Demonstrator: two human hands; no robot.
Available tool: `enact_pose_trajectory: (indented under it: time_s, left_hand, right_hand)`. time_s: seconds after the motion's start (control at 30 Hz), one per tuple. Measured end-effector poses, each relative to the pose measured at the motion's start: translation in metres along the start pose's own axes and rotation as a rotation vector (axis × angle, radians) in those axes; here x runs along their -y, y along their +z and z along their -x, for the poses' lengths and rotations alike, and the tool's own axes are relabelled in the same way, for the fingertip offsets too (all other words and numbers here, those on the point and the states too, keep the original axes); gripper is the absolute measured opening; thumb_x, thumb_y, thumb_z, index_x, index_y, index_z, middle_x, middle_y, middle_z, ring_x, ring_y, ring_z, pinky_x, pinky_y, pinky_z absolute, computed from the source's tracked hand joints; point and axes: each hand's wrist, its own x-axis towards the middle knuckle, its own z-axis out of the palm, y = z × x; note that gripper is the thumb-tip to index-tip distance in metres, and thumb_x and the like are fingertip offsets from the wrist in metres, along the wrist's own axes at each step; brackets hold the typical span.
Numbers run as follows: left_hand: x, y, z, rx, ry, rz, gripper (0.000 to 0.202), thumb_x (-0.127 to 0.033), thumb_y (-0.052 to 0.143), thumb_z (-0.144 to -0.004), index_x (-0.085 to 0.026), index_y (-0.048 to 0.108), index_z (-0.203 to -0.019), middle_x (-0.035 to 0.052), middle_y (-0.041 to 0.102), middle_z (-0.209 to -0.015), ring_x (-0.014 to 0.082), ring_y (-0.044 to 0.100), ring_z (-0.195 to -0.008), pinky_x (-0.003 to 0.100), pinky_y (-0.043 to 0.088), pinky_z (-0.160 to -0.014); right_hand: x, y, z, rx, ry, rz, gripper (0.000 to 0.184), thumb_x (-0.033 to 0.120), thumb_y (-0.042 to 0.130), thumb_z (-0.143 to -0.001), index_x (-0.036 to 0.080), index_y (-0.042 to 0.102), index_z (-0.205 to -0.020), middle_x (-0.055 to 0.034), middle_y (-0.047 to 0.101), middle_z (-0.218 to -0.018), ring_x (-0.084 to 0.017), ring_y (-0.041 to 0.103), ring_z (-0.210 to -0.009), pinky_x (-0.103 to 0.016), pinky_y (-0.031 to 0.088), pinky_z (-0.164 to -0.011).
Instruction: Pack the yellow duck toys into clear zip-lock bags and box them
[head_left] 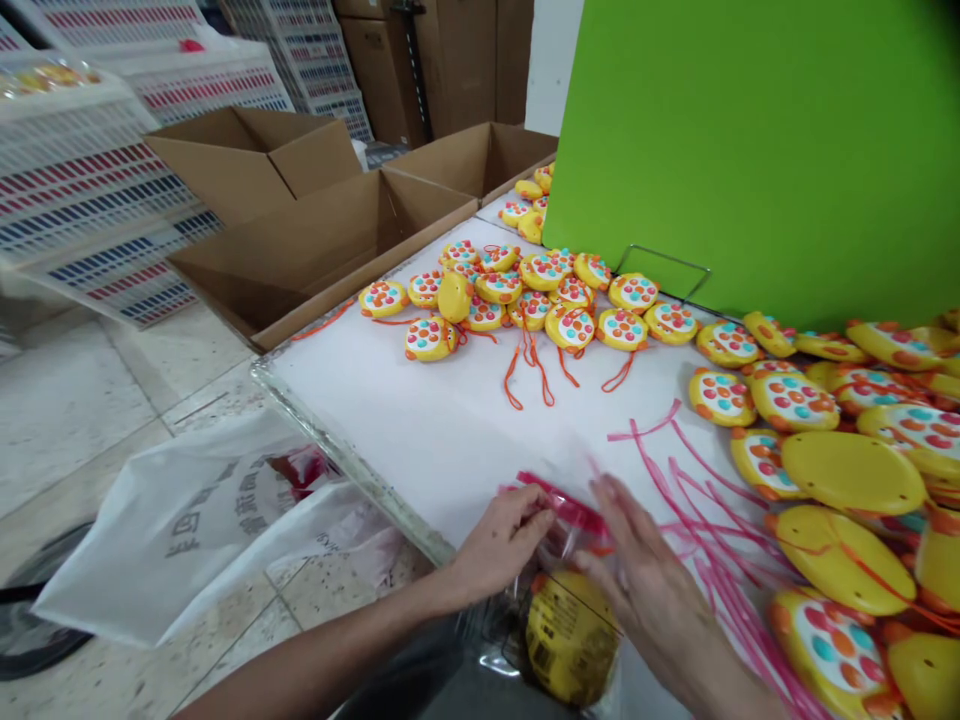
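A clear plastic bag (pixel 551 545) with a yellow toy (pixel 574 635) inside lies at the table's front edge. Printed black text and a barcode-like patch show over the toy. Along the bag's top runs a bright pink strip (pixel 574 508). My left hand (pixel 499 540) pinches the bag's upper left corner by this strip. On the bag's right side is my right hand (pixel 645 575), its fingers stretched out and somewhat blurred, the thumb over the bag. Several loose pink strips (pixel 697 500) lie right of it.
Yellow toys with dotted white faces (pixel 795 400) cover the table's right side and back, some with orange cords. A green panel (pixel 750 150) stands behind. Open cardboard boxes (pixel 322 260) adjoin the table's left edge. Plastic crates (pixel 82 180) and a white sack (pixel 187 530) are at left.
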Motion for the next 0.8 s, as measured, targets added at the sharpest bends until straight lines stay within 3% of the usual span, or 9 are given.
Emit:
enact_pose_trajectory:
  time_s: [0.03, 0.1, 0.17, 0.23, 0.3, 0.4, 0.53, 0.67, 0.8]
  left_hand:
    - [0.0, 0.0, 0.001, 0.017, -0.026, 0.059, 0.018, -0.029, 0.046, -0.086, -0.013, 0.054, -0.08, 0.0026, 0.058, -0.075, 0.0151, 0.055, -0.071, 0.025, 0.044, -0.065]
    - [-0.001, -0.001, 0.004, 0.066, -0.095, 0.208, 0.02, -0.032, 0.045, -0.087, -0.013, 0.053, -0.085, 0.0047, 0.061, -0.079, 0.0169, 0.059, -0.074, 0.027, 0.046, -0.066]
    - [-0.002, -0.002, 0.006, 0.094, -0.137, 0.305, 0.02, -0.033, 0.046, -0.086, -0.013, 0.052, -0.086, 0.0055, 0.061, -0.081, 0.0183, 0.06, -0.076, 0.028, 0.048, -0.065]
    - [-0.003, -0.003, 0.005, 0.1, -0.127, 0.3, 0.019, -0.031, 0.048, -0.085, -0.013, 0.054, -0.086, 0.0049, 0.061, -0.08, 0.0177, 0.06, -0.076, 0.027, 0.047, -0.066]
    - [-0.003, -0.004, 0.004, 0.104, -0.081, 0.238, 0.018, -0.027, 0.048, -0.085, -0.013, 0.058, -0.087, 0.0041, 0.061, -0.08, 0.0158, 0.058, -0.075, 0.025, 0.045, -0.066]
    - [-0.006, -0.004, 0.002, 0.101, -0.006, 0.122, 0.018, -0.018, 0.044, -0.085, -0.012, 0.06, -0.081, 0.0024, 0.06, -0.076, 0.0134, 0.053, -0.071, 0.022, 0.041, -0.065]
    - [-0.014, -0.002, 0.004, 0.049, 0.066, -0.062, 0.021, -0.01, 0.04, -0.083, -0.012, 0.059, -0.076, 0.0008, 0.058, -0.07, 0.0121, 0.05, -0.065, 0.021, 0.037, -0.06]
    - [-0.014, -0.003, 0.01, 0.064, 0.11, -0.209, 0.022, -0.01, 0.039, -0.085, -0.012, 0.06, -0.081, 0.0027, 0.063, -0.077, 0.0136, 0.055, -0.07, 0.023, 0.04, -0.065]
    - [-0.005, -0.013, 0.012, 0.082, 0.042, -0.202, 0.021, -0.017, 0.039, -0.087, -0.014, 0.06, -0.085, 0.0034, 0.064, -0.078, 0.0145, 0.057, -0.072, 0.024, 0.043, -0.066]
  right_hand:
    - [-0.004, -0.003, -0.003, -0.101, 0.073, -0.067, 0.066, 0.049, 0.044, -0.085, 0.02, 0.025, -0.141, -0.0135, 0.027, -0.146, -0.03, 0.032, -0.13, -0.046, 0.038, -0.097]
    - [-0.01, -0.01, -0.008, -0.233, 0.183, -0.253, 0.057, 0.047, 0.042, -0.087, 0.022, 0.032, -0.137, -0.012, 0.038, -0.14, -0.027, 0.037, -0.127, -0.044, 0.038, -0.097]
    - [-0.01, -0.015, -0.012, -0.218, 0.181, -0.397, 0.036, 0.044, 0.044, -0.088, 0.023, 0.053, -0.116, -0.0081, 0.058, -0.116, -0.023, 0.054, -0.107, -0.037, 0.044, -0.088]
    - [-0.004, -0.014, -0.014, -0.137, 0.073, -0.416, 0.02, 0.037, 0.048, -0.088, 0.022, 0.061, -0.092, -0.0041, 0.063, -0.091, -0.019, 0.059, -0.087, -0.031, 0.045, -0.078]
    - [0.005, -0.006, -0.015, -0.113, -0.049, -0.328, 0.014, 0.03, 0.05, -0.088, 0.022, 0.061, -0.085, -0.003, 0.06, -0.083, -0.017, 0.057, -0.08, -0.029, 0.044, -0.073]
    - [0.02, 0.009, -0.018, -0.152, -0.212, -0.126, 0.013, 0.021, 0.049, -0.088, 0.02, 0.061, -0.094, -0.005, 0.059, -0.085, -0.019, 0.053, -0.082, -0.031, 0.043, -0.073]
    - [0.034, 0.016, -0.024, -0.178, -0.318, 0.126, 0.015, 0.011, 0.046, -0.086, 0.017, 0.06, -0.089, -0.0056, 0.059, -0.078, -0.02, 0.051, -0.077, -0.034, 0.041, -0.072]
    - [0.029, 0.012, -0.028, -0.211, -0.243, 0.197, 0.014, 0.015, 0.047, -0.084, 0.018, 0.054, -0.073, -0.002, 0.054, -0.068, -0.016, 0.05, -0.068, -0.028, 0.039, -0.063]
    - [-0.021, -0.011, -0.016, -0.294, 0.009, 0.398, 0.016, 0.029, 0.044, -0.087, 0.02, 0.053, -0.078, -0.0036, 0.058, -0.072, -0.015, 0.054, -0.061, -0.026, 0.036, -0.052]
